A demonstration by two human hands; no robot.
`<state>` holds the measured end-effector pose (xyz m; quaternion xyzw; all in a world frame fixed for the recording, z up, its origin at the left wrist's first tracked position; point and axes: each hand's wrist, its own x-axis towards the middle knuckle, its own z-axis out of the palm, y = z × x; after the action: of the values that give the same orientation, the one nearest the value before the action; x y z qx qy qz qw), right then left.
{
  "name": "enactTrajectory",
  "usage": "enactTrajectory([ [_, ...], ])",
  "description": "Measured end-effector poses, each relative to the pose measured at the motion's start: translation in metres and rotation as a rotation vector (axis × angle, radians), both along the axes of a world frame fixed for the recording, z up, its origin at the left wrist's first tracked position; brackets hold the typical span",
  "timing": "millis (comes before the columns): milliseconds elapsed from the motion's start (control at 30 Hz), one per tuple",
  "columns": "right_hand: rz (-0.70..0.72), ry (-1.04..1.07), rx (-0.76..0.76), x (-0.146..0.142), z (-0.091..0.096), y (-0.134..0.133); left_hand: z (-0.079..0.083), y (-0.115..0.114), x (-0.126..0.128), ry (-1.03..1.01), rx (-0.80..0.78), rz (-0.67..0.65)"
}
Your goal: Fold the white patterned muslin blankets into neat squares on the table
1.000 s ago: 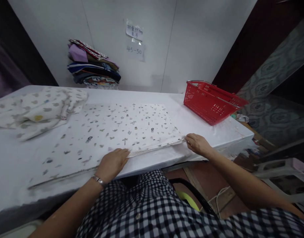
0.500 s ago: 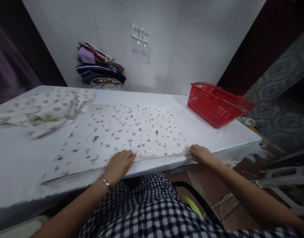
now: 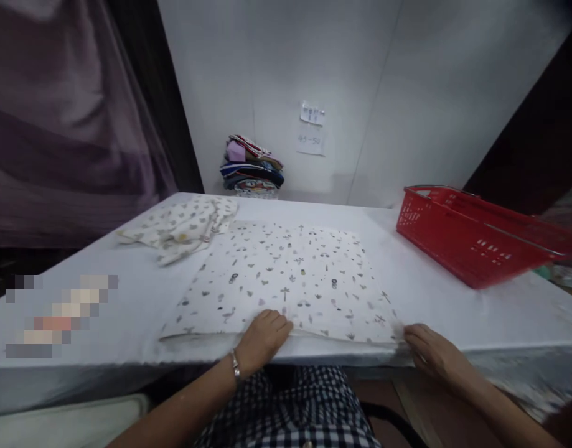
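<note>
A white fabric panel (image 3: 271, 274) printed with small grey palms, birds and rainbows lies flat on the table before me. My left hand (image 3: 266, 336), a bracelet at its wrist, is closed at the middle of the panel's near edge, palm down. At the near right corner my right hand (image 3: 430, 351) is pinched on the fabric; its fingertips are slightly blurred. Between the hands the edge looks a little raised, with a lower layer showing beneath. To the panel's far left lies a crumpled cream cloth (image 3: 187, 227) with grey and yellow motifs.
A red plastic basket (image 3: 472, 242) stands on the right of the white-covered table (image 3: 103, 311). Folded fabrics form a stack (image 3: 253, 168) against the back wall, beside paper notes (image 3: 310, 140). A purple curtain (image 3: 71, 124) hangs at left. A pixelated patch hides part of the left tabletop.
My view has swung left and up, so the table and basket sit farther right and lower. Both hands remain at the panel's near edge, which now bows slightly between them.
</note>
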<state>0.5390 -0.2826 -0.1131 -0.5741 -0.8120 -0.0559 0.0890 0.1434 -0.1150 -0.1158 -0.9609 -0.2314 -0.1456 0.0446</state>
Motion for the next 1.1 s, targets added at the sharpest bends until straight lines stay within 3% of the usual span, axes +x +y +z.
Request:
enactTrajectory([
  [433,-0.113,-0.016,0.213,-0.005,-0.039,-0.007,0.002,-0.002,0.003,-0.007,-0.098,0.076],
  [700,-0.184,-0.03,0.207,-0.023,-0.028,-0.012,0.013,0.003,0.008,0.116,-0.207,0.044],
  [933,-0.204,0.012,0.16,-0.026,-0.024,-0.014,0.04,0.005,0.018,0.258,-0.32,0.063],
  [1033,-0.206,0.02,0.153,-0.027,-0.02,-0.013,0.048,-0.001,0.038,0.236,-0.339,0.039],
  [1100,-0.207,0.029,0.153,-0.028,-0.02,-0.012,0.048,-0.01,0.063,0.159,-0.348,-0.066],
])
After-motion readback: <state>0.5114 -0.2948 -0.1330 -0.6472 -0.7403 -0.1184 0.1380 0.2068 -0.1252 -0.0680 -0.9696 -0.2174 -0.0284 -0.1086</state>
